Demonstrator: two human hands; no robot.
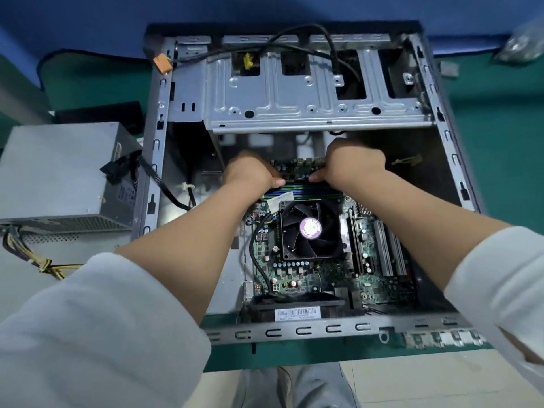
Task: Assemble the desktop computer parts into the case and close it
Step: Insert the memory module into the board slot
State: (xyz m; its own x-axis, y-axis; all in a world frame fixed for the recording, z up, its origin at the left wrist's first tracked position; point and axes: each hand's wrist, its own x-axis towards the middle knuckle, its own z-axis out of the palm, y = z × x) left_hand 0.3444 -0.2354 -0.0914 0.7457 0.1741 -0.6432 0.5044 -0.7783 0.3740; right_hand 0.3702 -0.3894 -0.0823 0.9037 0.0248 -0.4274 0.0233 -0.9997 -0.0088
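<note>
Open computer case (153,160) lying flat on a green counter (500,136), left hand (250,175) and right hand (351,164) pressing thumbs on a memory stick (297,187) above the fan (310,229), power supply (59,175) just left of the case

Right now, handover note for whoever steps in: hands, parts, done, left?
Left hand and right hand: both press thumbs on the RAM stick above the CPU fan; seating unconfirmed.
Motherboard lies in the open case.
Power supply sits outside, left of the case.
Left: finish RAM, install supply, connect cables, close case.
</note>
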